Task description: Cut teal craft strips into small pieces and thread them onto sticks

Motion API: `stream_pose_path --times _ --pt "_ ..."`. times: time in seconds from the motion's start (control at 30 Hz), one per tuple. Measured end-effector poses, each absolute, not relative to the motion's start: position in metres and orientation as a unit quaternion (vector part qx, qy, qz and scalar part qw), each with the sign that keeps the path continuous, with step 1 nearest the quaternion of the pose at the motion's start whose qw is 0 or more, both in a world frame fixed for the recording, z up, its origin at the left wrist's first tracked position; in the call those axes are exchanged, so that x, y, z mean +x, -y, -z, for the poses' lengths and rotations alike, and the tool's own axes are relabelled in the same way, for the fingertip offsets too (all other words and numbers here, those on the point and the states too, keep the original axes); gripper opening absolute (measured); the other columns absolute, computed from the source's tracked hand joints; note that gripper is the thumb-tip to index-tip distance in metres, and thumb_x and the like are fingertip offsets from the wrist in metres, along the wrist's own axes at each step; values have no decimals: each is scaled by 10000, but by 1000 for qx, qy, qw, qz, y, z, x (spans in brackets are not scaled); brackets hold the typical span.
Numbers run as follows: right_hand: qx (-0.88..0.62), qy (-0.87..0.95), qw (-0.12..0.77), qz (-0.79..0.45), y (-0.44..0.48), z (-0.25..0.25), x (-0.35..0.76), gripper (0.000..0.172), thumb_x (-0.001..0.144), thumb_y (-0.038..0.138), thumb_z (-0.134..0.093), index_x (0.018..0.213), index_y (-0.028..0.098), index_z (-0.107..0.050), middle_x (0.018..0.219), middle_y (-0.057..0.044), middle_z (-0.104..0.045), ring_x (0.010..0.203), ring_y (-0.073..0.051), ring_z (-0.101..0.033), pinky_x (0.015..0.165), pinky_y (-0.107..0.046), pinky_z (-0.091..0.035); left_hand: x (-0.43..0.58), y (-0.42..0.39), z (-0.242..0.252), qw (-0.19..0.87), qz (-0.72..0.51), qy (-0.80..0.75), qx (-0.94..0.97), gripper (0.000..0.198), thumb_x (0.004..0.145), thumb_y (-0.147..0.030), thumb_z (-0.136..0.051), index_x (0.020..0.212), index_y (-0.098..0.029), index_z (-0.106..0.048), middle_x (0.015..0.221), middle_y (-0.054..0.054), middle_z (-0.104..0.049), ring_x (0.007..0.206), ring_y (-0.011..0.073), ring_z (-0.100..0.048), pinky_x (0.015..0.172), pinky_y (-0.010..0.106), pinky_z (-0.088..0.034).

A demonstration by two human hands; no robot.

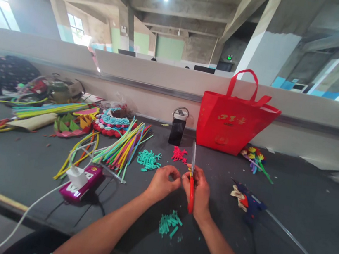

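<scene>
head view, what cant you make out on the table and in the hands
All in the head view:
- Left hand: whether it pinches anything; its curled fingers hide that.
- Scissors: part of the handle, covered by the right hand.
- Red bag: contents, hidden by its front; its smallest print is too small to read.
- White cable: far end, cut off by the bottom edge.

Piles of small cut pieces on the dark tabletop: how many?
3: one teal pile right of the multicoloured stick bundle; one pinkish-red pile beyond the left hand; a second teal pile on that hand's near side. Others may be hidden.
</scene>
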State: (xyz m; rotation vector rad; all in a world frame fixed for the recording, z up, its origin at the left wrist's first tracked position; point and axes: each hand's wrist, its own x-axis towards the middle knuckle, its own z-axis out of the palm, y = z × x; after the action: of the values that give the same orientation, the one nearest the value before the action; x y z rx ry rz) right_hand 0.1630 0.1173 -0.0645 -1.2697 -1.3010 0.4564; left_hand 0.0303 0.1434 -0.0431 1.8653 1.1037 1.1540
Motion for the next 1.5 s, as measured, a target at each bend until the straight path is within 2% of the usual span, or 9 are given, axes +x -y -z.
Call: stream_pose_path --times 0.13,0.27,0.43,0.57,0.77,0.9,1.23,1.37,1.5 --pt "-549 506 631 -212 -118 60 163 362 742 325 -609 1069 175 -575 738 -3 -651 612 -142 -619 608 -261 -518 30 -143 42 327 -431 -424 726 64 647 -135 -561 631 -169 -614 649 2 -630 638 139 -560 637 243 -399" --pt "-553 457 656 -235 -121 58 171 415 732 387 -635 1086 179 -574 753 7 -643 501 -105 -568 485 -225 -482 30 -144 41 354 -437 -436 702 68 640 -134 -553 638 -163 -614 639 -4 -616 636 132 -555 615 230 -397" --pt "-554 471 648 -226 -124 63 173 425 717 381 -656 1080 175 -579 736 3 -645 538 -121 -585 507 -235 -492 30 -146 42 393 -461 -449 657 44 627 -152 -572 630 -159 -615 618 -10 -599 617 122 -530 602 224 -395" --pt "-547 490 635 -240 -122 68 169 431 728 383 -648 1102 181 -576 764 -9 -658 598 -139 -610 541 -244 -507 30 -148 45 497 -478 -437 577 42 629 -196 -606 638 -156 -613 583 -21 -566 554 100 -480 552 214 -362" --pt "-548 487 633 -247 -121 66 170 421 748 387 -638 1114 191 -569 759 7 -645 551 -118 -585 524 -230 -493 28 -151 48 649 -472 -369 469 54 625 -198 -635 639 -146 -636 624 -3 -591 588 100 -523 642 229 -407" --pt "-533 477 646 -265 -121 64 169 422 742 368 -640 1114 185 -557 748 15 -638 533 -109 -575 511 -223 -486 26 -153 50 689 -464 -339 441 38 603 -174 -636 628 -147 -640 628 -10 -581 585 96 -529 651 233 -416" --pt "-518 508 642 -250 -120 64 167 385 741 314 -615 1099 181 -561 770 -9 -655 622 -135 -615 530 -226 -501 26 -151 45 687 -464 -333 450 31 602 -180 -614 604 -154 -632 618 -15 -577 588 95 -523 644 236 -405" --pt "-529 510 630 -251 -121 67 167 384 736 300 -612 1098 179 -564 760 -4 -647 612 -134 -610 547 -237 -505 26 -151 47 638 -484 -365 475 52 620 -206 -620 638 -160 -636 626 -15 -577 594 102 -514 645 241 -398" --pt "-545 505 622 -247 -122 69 168 401 724 317 -630 1097 180 -573 754 -3 -646 614 -139 -610 551 -243 -509 24 -156 48 540 -503 -429 521 84 637 -246 -610 650 -163 -618 612 -19 -568 576 105 -484 595 237 -366"
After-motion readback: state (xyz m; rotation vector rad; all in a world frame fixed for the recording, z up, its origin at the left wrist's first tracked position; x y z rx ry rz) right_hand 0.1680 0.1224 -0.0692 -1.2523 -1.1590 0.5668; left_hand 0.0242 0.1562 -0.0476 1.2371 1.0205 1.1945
